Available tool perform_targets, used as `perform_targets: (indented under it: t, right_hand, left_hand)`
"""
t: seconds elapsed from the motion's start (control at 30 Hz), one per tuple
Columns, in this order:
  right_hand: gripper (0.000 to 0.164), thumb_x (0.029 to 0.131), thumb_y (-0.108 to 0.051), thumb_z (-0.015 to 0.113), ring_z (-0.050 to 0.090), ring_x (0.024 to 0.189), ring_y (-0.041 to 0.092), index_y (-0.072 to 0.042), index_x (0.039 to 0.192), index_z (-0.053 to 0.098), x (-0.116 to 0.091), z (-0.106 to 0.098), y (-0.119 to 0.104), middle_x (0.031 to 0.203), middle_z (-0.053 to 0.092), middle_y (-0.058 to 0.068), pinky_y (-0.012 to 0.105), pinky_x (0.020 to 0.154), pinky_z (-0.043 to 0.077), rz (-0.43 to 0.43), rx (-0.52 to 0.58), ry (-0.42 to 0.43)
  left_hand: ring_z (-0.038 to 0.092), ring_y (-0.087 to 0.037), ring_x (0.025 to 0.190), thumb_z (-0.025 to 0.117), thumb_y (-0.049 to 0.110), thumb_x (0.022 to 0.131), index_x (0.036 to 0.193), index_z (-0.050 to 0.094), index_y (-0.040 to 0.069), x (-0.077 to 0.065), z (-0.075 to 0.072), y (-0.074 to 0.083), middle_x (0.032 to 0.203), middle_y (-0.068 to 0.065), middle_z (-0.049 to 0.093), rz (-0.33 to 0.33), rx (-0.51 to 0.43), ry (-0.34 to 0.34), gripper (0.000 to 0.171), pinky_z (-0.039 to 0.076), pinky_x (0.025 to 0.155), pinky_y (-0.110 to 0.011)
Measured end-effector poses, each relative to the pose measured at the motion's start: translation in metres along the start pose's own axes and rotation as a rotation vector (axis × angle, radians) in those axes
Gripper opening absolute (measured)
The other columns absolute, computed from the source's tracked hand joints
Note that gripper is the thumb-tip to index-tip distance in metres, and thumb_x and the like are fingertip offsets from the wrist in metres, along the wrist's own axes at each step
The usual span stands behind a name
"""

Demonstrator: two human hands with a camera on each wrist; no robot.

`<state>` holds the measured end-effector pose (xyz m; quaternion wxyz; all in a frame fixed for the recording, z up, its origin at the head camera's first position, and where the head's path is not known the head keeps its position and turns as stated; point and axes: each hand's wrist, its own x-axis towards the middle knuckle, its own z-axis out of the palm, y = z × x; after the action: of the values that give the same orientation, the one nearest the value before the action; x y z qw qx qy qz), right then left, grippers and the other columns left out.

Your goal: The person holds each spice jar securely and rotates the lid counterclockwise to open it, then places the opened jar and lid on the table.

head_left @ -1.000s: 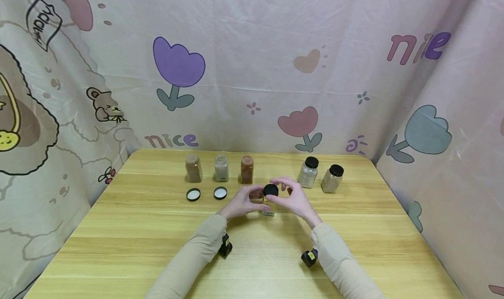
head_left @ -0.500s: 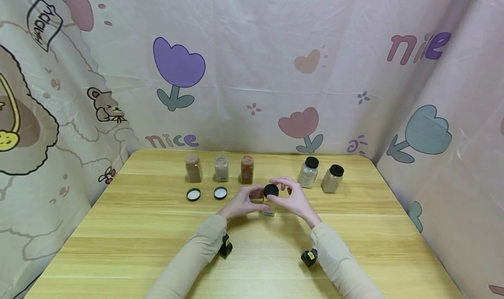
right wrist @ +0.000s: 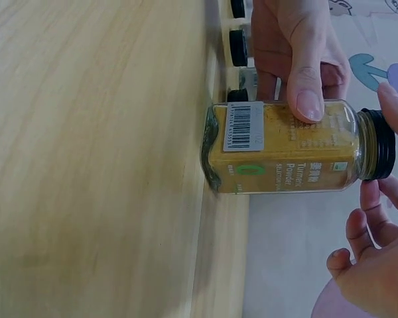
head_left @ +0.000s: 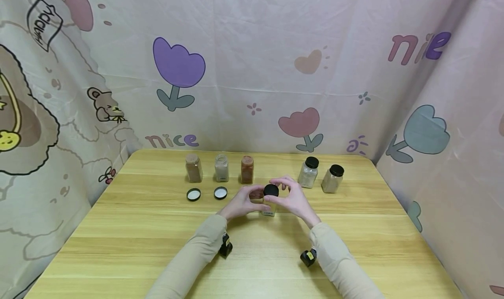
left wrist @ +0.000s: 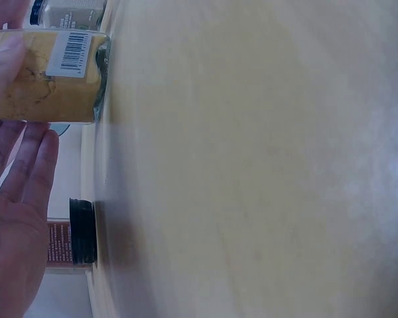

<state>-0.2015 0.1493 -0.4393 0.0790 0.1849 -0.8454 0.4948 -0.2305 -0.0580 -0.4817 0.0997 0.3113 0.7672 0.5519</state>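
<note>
A square glass jar of yellow turmeric powder (right wrist: pixel 285 156) stands upright, its base right at the tabletop. My left hand (head_left: pixel 243 201) grips its body from the left; in the left wrist view the thumb (left wrist: pixel 6 63) lies across the front and the fingers reach behind. From the right, my right hand (head_left: pixel 294 199) pinches the black lid (head_left: pixel 271 189) at the jar's top between thumb and fingers. The lid sits on the neck, seen from the side in the right wrist view. A jar of reddish powder (head_left: pixel 247 171) stands just behind the left hand.
Left of the reddish jar stand lidless jars of brown powder (head_left: pixel 194 170) and pale powder (head_left: pixel 222 170). Two lids (head_left: pixel 193 194) lie in front, white inside up. A third lid (left wrist: pixel 83 232) shows by the reddish jar. Two capped jars (head_left: pixel 308 174) stand right. A patterned curtain (head_left: pixel 244 71) hangs behind.
My right thumb has shifted slightly leftward along the front of the lid. The left hand and the turmeric jar have stayed in place.
</note>
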Motion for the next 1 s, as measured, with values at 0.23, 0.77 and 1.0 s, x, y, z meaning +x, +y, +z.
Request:
perform_targets:
  t: [0.23, 0.77, 1.0]
  right_hand:
    - [0.042, 0.078, -0.014, 0.087, 0.048, 0.096, 0.030, -0.009, 0.117, 0.073, 0.0002, -0.0002, -0.0004, 0.109, 0.067, 0.010, 0.033, 0.081, 0.038, -0.021, 0.008, -0.026]
    - [0.041, 0.077, -0.020, 0.088, 0.054, 0.098, 0.035, -0.007, 0.113, 0.075, 0.0005, -0.0014, -0.0049, 0.108, 0.067, 0.008, 0.027, 0.083, 0.038, -0.042, -0.098, -0.034]
    - [0.042, 0.086, -0.016, 0.081, 0.051, 0.103, 0.023, -0.004, 0.124, 0.069, 0.0014, -0.0084, -0.0037, 0.116, 0.064, 0.011, 0.026, 0.089, 0.038, -0.097, -0.077, -0.142]
  left_hand:
    - [0.068, -0.023, 0.117, 0.083, 0.016, 0.083, 0.133, 0.062, 0.008, -0.0001, 0.0000, -0.0011, 0.128, -0.011, 0.070, -0.003, -0.004, -0.005, 0.055, 0.055, 0.102, -0.031]
    - [0.068, -0.034, 0.114, 0.081, 0.007, 0.083, 0.133, 0.060, 0.000, 0.0003, 0.0022, -0.0025, 0.126, -0.021, 0.069, 0.038, 0.000, 0.012, 0.055, 0.057, 0.099, -0.034]
    - [0.069, -0.029, 0.114, 0.083, 0.011, 0.083, 0.135, 0.060, 0.003, -0.0007, 0.0012, -0.0008, 0.125, -0.016, 0.070, 0.009, 0.004, 0.011, 0.058, 0.056, 0.100, -0.033]
